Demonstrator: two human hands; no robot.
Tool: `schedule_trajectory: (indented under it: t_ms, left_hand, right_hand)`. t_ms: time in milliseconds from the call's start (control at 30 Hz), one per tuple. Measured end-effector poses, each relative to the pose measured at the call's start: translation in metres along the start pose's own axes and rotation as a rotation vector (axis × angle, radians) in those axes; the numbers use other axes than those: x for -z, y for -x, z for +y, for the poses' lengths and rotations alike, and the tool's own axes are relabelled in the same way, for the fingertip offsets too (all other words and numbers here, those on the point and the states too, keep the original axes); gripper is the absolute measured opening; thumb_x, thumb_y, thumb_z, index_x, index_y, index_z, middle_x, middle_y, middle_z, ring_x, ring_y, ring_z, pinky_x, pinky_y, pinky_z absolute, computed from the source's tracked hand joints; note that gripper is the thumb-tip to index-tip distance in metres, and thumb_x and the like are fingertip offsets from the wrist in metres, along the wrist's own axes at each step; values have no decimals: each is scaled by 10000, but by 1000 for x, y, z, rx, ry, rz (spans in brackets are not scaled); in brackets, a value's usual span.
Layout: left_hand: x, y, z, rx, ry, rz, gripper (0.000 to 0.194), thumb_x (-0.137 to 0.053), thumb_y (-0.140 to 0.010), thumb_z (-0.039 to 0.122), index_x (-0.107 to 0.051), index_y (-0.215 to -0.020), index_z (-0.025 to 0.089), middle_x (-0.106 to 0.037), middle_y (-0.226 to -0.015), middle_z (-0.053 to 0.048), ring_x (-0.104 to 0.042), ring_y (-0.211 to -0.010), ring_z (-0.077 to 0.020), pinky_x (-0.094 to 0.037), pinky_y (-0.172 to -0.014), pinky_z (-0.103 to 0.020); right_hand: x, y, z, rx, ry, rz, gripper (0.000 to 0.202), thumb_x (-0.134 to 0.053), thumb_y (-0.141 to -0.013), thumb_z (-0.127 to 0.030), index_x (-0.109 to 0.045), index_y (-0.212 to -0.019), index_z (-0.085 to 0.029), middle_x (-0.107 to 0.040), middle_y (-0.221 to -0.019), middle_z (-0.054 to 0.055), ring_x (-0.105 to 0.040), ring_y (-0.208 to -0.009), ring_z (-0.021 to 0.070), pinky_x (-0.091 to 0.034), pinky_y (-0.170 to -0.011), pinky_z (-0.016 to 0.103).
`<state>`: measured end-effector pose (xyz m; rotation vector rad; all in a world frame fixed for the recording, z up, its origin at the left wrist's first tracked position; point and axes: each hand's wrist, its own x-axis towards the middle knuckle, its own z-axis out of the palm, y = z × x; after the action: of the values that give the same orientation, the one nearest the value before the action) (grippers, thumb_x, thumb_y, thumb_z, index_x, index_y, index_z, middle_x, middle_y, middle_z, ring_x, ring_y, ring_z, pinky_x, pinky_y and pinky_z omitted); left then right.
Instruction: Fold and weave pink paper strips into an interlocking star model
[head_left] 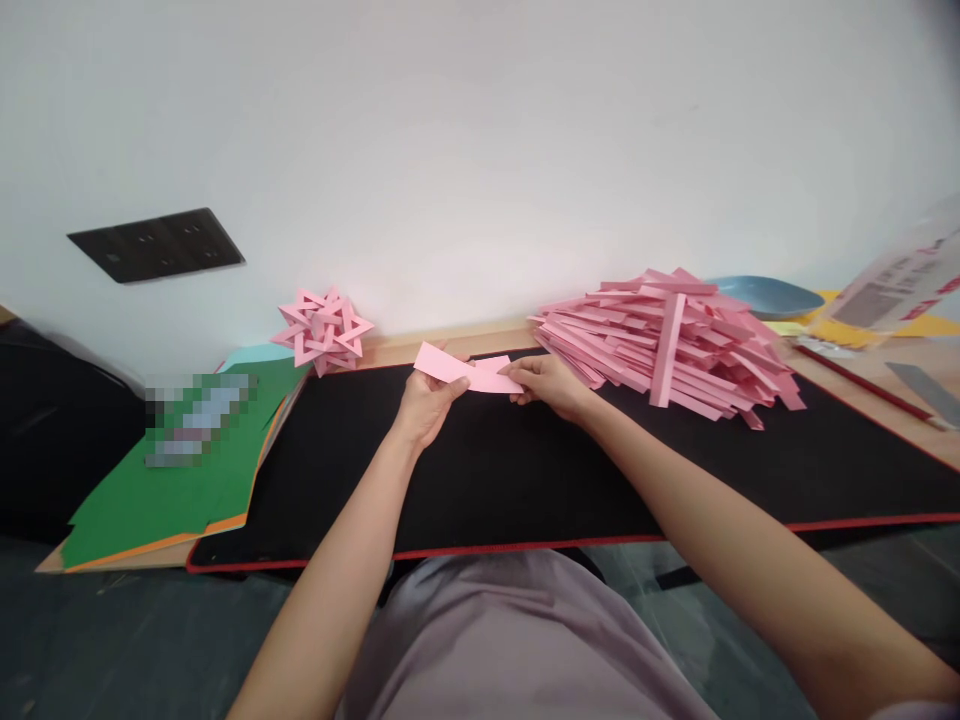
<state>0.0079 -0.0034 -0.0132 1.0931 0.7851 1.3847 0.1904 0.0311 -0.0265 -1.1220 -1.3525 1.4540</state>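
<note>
Between my two hands a pink paper strip (491, 381) is held up over the black mat, bent so that part of it overlaps behind. My left hand (430, 405) grips its left part, thumb on the front face. On the right end, the fingers of my right hand (551, 385) are pinched around the paper. To the right of my hands lies a heap of folded pink paper strips (652, 340), with one strip lying across its front. A star-shaped pink paper model (322, 330) rests against the wall on the left.
A black mat (525, 480) with a red edge covers the table. Green paper sheets (202, 490) lie at left. At right are a blue dish (772, 296), a dark red stick (862, 377), a metal ruler (926, 392) and a clear plastic bag (885, 290). A socket panel (157, 246) is on the wall.
</note>
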Motion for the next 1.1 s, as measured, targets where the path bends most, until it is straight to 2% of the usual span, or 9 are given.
schedule_trajectory:
  t_ms: [167, 300, 433, 533, 667, 833, 1000, 1100]
  left_hand:
    - [1, 0, -2, 10, 2, -3, 740, -780, -540, 127, -437, -1193, 187, -643, -1027, -79, -562, -1072, -233, -345, -995, -441]
    - [1, -1, -1, 25, 59, 60, 625, -769, -562, 128, -465, -1107, 160, -656, -958, -74, -602, -997, -241, -397, -943, -470]
    - [3, -1, 3, 51, 106, 92, 525, -756, -579, 115, -487, -1029, 143, -663, -919, -67, -628, -935, -227, -424, -918, -464]
    - [3, 0, 5, 67, 115, 97, 524, -754, -573, 95, -485, -1019, 148, -669, -908, -63, -634, -923, -221, -414, -925, -460]
    - [2, 2, 4, 84, 94, 92, 559, -763, -546, 75, -486, -1025, 152, -682, -886, -63, -638, -907, -213, -408, -922, -448]
    - [-2, 4, 4, 107, 9, 91, 606, -780, -529, 101, -487, -1059, 130, -689, -864, -84, -647, -790, -191, -445, -854, -429]
    - [-4, 5, 0, 48, -85, 58, 616, -795, -517, 163, -512, -1063, 116, -690, -864, -84, -640, -788, -190, -455, -823, -388]
    - [-6, 6, -3, 51, -149, 22, 641, -797, -516, 186, -512, -1087, 120, -687, -882, -88, -635, -827, -205, -458, -809, -374]
  right_hand:
    - [-1, 2, 0, -16, -12, -3, 83, -551, -777, -98, -633, -792, -93, -595, -534, 21, -561, -450, 72, -478, -420, 146]
    - [-1, 4, -1, -7, 33, -82, 70, -586, -765, -140, -629, -793, -93, -582, -533, 13, -568, -467, 74, -476, -438, 147]
    - [0, 7, -1, 25, 57, -187, 178, -628, -755, -269, -619, -795, -96, -600, -617, 30, -586, -533, 78, -471, -473, 148]
    - [0, 8, -1, 56, 83, -197, 278, -624, -752, -369, -617, -818, -99, -603, -641, 38, -580, -571, 83, -462, -496, 156]
    - [-2, 12, -3, 123, 111, -213, 350, -615, -745, -418, -639, -884, -97, -617, -692, 42, -567, -605, 94, -453, -521, 179]
    - [-7, 18, -6, 166, 129, -310, 419, -623, -734, -421, -635, -1015, -111, -663, -834, 68, -613, -763, 151, -483, -680, 251]
    - [-14, 20, -4, 206, 145, -428, 573, -638, -737, -369, -479, -1233, -133, -654, -890, 87, -609, -673, 128, -474, -551, 222]
    - [-16, 19, -2, 222, 146, -449, 661, -699, -682, -313, -429, -1264, -156, -647, -857, 62, -612, -672, 130, -486, -553, 226]
